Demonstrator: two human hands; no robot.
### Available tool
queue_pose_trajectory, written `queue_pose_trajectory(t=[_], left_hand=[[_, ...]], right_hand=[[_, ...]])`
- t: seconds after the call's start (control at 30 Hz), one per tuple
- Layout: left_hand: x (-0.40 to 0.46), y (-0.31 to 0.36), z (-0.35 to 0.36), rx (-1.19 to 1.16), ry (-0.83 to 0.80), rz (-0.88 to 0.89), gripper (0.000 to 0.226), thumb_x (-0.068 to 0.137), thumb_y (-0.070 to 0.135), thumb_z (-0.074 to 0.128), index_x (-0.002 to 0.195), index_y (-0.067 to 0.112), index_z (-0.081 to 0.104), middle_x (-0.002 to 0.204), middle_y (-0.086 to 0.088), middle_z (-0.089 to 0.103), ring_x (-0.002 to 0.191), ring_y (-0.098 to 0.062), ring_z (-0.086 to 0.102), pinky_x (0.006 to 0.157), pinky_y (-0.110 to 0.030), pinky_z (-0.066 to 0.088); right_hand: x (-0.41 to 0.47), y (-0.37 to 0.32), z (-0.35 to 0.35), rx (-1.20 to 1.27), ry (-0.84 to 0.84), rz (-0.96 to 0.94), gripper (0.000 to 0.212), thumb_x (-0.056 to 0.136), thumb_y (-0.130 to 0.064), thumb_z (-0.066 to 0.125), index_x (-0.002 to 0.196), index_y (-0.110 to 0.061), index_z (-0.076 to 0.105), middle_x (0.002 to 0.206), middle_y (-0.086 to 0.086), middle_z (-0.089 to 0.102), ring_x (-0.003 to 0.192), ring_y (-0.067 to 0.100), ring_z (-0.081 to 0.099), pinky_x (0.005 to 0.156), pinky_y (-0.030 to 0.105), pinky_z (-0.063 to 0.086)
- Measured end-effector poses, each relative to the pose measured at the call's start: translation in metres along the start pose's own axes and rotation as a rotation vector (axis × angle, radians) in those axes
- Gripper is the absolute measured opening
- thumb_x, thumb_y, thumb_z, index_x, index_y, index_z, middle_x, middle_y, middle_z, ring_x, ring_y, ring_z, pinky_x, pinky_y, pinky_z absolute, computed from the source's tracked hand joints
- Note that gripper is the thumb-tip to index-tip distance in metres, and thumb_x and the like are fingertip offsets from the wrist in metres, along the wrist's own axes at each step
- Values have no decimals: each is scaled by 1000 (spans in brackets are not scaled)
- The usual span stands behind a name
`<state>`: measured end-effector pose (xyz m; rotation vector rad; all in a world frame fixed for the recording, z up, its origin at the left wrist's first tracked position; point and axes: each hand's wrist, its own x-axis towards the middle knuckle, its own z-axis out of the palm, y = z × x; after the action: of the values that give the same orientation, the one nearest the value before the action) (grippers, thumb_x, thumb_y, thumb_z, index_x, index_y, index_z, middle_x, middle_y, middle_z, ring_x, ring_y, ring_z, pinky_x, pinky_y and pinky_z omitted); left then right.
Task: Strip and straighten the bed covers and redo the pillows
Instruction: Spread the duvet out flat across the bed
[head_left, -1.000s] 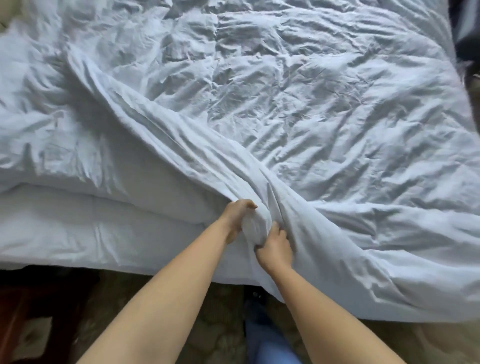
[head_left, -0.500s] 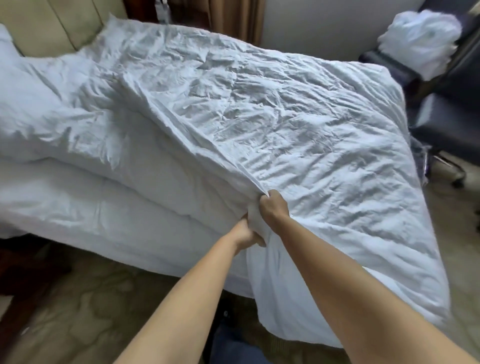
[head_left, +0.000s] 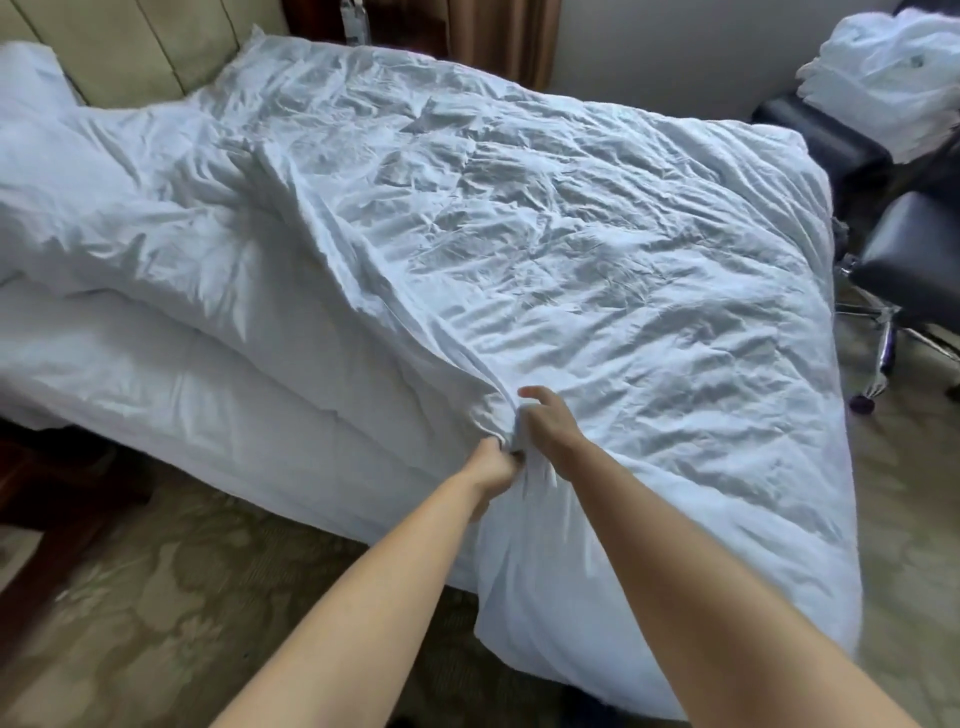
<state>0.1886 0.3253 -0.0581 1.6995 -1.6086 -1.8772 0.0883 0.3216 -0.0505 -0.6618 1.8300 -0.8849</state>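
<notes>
The bed (head_left: 156, 374) fills most of the view, and on it lies the white duvet (head_left: 571, 234), very wrinkled, spread over the right part of the mattress and hanging over the near edge almost to the carpet (head_left: 156, 597). On the left part the duvet is folded back, so the white sheet (head_left: 218, 395) under it shows. A white pillow (head_left: 26, 73) stands at the far left against the headboard (head_left: 130, 47). At the far right a black chair (head_left: 914, 249) carries a pile of white linen (head_left: 883, 67).

The left hand (head_left: 493, 465) is closed in a fist around a bunch of the duvet at its near edge. The right hand (head_left: 545, 421) is just beside it on the same fold; its fingers look half curled and a little spread, and I cannot tell if it really holds the cloth or only rests on it.

I judge the duvet soft and thick, not heavy but bulky, and not slippery. It gives no stiffness, so a pull from one point only makes a ridge. Better to take it at the edge or corners with the hands well apart
</notes>
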Motion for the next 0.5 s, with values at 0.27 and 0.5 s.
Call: queue_pose_trajectory(t=[0.27, 0.5], left_hand=[[35, 43, 99, -169, 344, -162, 28, 87, 6, 54, 114, 0, 62, 105, -15, 66, 98, -26, 65, 78, -34, 51], [48, 126, 144, -473, 210, -103, 21, 89, 9, 50, 68, 10, 52, 50, 1, 50, 51, -13, 48, 46, -20, 35]], right_hand=[[21, 86, -100, -279, -338, 48, 44, 65, -16, 60, 109, -11, 56, 96, 6, 58, 85, 19, 56, 73, 33, 47], [22, 109, -120, -222, -157, 74, 67, 74, -33, 65, 136, -22, 43, 128, 7, 55, 116, 25, 54, 89, 31, 48]])
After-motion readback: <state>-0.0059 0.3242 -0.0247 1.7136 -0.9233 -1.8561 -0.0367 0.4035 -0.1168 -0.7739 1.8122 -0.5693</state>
